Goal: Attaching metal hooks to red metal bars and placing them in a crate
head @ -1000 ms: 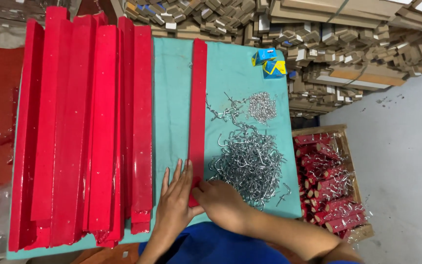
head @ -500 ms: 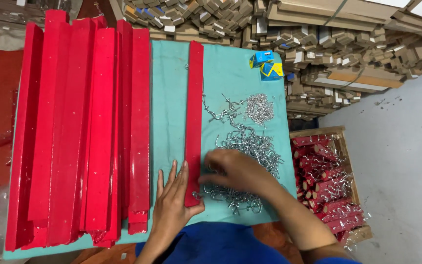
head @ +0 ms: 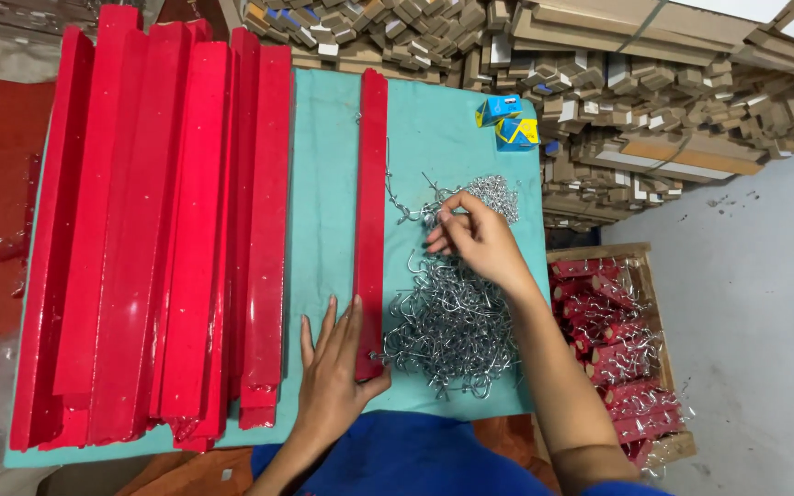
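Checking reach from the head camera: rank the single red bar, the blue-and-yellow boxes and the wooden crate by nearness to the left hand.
1. single red bar, under the left hand
2. wooden crate, right, off the table
3. blue-and-yellow boxes, far edge

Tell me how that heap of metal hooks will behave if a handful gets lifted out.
The heap of wire hooks looks interlocked, so a handful would probably drag neighbours along in a clump. The thin bent wire suggests each hook is light and stiff. Where the right hand picks at the top, loose ones seem likely to snag and then drop.

Bare forearms, bright blue garment at the torso, blue short sleeve edge on the right arm
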